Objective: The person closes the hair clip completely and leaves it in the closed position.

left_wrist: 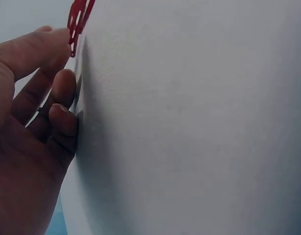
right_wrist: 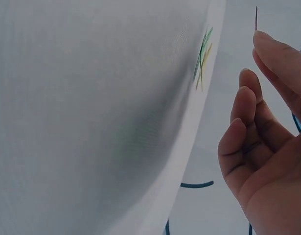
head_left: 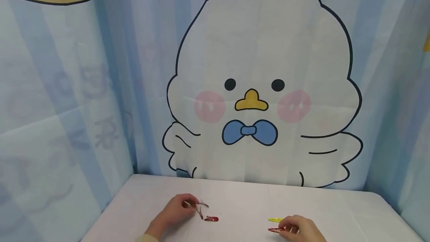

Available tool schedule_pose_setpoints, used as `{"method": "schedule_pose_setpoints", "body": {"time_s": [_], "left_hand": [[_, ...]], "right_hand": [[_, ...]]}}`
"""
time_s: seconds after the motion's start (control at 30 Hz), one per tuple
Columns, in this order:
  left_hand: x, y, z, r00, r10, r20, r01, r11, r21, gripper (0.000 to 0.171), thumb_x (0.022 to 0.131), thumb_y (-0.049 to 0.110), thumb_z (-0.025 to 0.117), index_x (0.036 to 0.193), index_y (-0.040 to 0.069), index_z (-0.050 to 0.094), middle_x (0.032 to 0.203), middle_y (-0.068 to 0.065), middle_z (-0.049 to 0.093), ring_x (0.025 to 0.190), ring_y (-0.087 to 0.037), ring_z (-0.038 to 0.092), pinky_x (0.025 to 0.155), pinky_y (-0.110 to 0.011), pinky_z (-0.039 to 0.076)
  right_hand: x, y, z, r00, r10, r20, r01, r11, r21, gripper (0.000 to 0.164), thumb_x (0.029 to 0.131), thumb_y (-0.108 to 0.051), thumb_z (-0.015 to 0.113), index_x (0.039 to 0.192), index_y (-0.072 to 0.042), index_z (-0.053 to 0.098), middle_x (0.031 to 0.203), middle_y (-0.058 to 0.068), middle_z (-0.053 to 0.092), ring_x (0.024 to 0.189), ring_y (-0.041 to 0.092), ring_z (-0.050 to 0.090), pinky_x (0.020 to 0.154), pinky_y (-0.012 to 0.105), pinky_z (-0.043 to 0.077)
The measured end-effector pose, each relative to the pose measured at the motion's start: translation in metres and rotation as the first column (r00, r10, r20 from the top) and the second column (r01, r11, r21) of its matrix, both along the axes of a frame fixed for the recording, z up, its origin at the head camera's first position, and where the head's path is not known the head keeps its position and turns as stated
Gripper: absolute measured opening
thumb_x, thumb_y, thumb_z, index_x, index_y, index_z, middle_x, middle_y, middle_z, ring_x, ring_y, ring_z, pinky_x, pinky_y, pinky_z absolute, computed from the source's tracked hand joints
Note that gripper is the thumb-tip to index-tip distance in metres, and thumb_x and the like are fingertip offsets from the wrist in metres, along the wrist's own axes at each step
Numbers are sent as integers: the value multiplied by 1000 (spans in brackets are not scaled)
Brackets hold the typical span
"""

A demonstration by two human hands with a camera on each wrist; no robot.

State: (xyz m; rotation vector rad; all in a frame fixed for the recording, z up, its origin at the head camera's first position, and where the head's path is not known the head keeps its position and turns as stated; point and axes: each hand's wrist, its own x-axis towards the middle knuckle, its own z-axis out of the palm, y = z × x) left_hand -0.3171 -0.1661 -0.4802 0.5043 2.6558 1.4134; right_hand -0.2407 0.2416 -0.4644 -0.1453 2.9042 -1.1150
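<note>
My left hand [head_left: 179, 208] is over the left part of the white table, thumb and forefinger pinching a red snap hair clip [left_wrist: 78, 24]. Right at those fingertips, two thin reddish clips show from above, one slanting down [head_left: 201, 213] and one pointing right [head_left: 204, 204]. Close by lies another red hair clip [head_left: 211, 219]. Further right, my right hand [head_left: 300, 228] pinches a red hair clip [head_left: 275, 230] by one end; the right wrist view shows this clip [right_wrist: 256, 18] edge-on. Beyond it a yellow hair clip [head_left: 275, 220] lies partly hidden by the fingers.
Green and yellow hair clips [right_wrist: 201, 58] lie crossed on the table in the right wrist view. The white table [head_left: 346, 212] meets a curtain [head_left: 262, 47] printed with a big white bird at the back. Striped cloth [head_left: 60, 104] hangs at the left side.
</note>
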Motion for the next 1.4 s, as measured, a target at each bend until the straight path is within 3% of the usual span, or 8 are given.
{"method": "schedule_pose_setpoints", "body": {"time_s": [0.13,0.27,0.57,0.83,0.97,1.2,1.4], "left_hand": [[-6,2,1,997,-75,-18,74,996,-52,23,83,-4,73,101,11,73,92,2,63,85,-19,54,78,-36,45],[-10,7,1,995,-104,-6,103,991,-86,25,84,-3,73,102,13,74,90,2,61,82,-18,53,75,-35,45],[-13,11,1,996,-90,-7,87,982,-166,17,84,-1,75,94,14,74,87,5,60,80,-16,52,73,-33,44],[-9,8,2,998,-62,-8,60,981,-186,8,86,5,76,89,11,73,88,4,59,82,-17,52,75,-35,45],[-8,5,1,999,-43,16,45,986,-163,8,86,6,77,90,11,73,91,3,61,83,-18,52,77,-37,45],[-2,-2,5,994,-35,105,38,999,-28,6,90,8,73,95,8,71,90,0,64,77,-18,55,66,-35,49],[6,-3,12,996,-26,84,23,999,31,6,92,11,72,98,9,71,92,0,65,77,-19,56,65,-35,49]], "right_hand": [[-2,2,-1,998,-34,44,34,999,3,13,84,-15,82,93,-11,74,78,-2,57,71,17,50,63,29,43],[-3,4,-1,994,-75,74,74,997,25,13,82,-12,83,90,-11,73,76,-1,55,71,18,49,65,31,44],[-5,10,-9,987,-57,150,56,998,12,8,85,-6,78,89,-8,73,75,2,55,72,19,50,68,33,46],[-6,11,-12,979,-45,198,48,999,-7,7,86,-8,79,87,-9,72,75,2,57,72,18,52,69,34,47],[-7,10,-14,976,-61,209,62,998,2,7,85,-6,78,86,-8,72,74,3,56,73,18,51,69,33,47],[-10,10,-14,970,-64,234,63,998,10,6,86,-5,77,87,-8,72,75,3,57,74,18,52,70,34,48],[-7,11,-11,970,-63,234,60,998,19,5,87,-7,76,90,-8,72,77,3,57,73,19,52,71,34,48]]}}
